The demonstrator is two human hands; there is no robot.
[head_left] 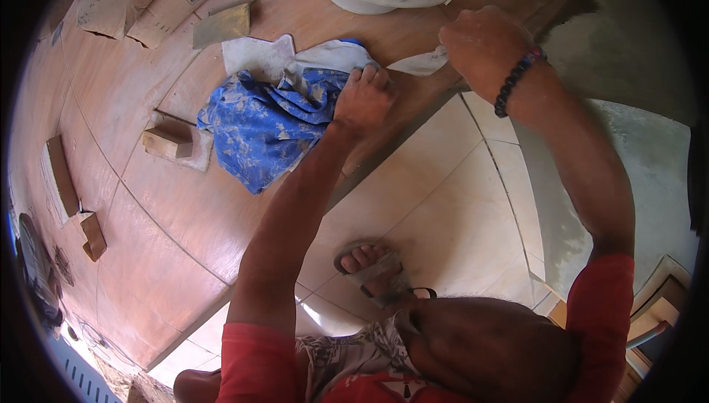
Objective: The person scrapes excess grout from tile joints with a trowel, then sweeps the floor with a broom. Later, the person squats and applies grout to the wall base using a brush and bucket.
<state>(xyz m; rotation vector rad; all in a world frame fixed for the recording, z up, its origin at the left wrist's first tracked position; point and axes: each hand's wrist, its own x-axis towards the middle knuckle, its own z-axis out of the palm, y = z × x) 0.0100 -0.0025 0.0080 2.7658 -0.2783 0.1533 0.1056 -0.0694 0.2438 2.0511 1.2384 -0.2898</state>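
The grip of the left hand (pixel 363 100) is closed, fingers curled down over the near-right end of a crumpled blue cloth smeared with pale, dried splashes (pixel 262 130); it looks clamped there, perhaps to keep the cloth from sliding. At two o'clock from it, the right hand (pixel 487 52), a beaded black bracelet (pixel 515 82) at its wrist, is folded into a fist, and a whitish pointed strip (pixel 419 62) runs into it, seemingly pinched; cloth or thin blade, I can't tell from here. The blue cloth lies spread on a brown tiled step (pixel 170 255), well within both arms' reach. I'd guess the white plastic bucket with a rope-like handle (pixel 354 1), between one and two o'clock from the cloth, stands there so its grey contents are handy. A flat olive-coloured square (pixel 221 26) sits at eleven o'clock, and a small brown block (pixel 168 139) rests at nine, on a pale square that may be protecting the tiles. As for writing, the brown paper sack (pixel 140 12) toward half past ten carries big dark capitals, cut off by the view, and a small boxed mark; I make out no other legible label.
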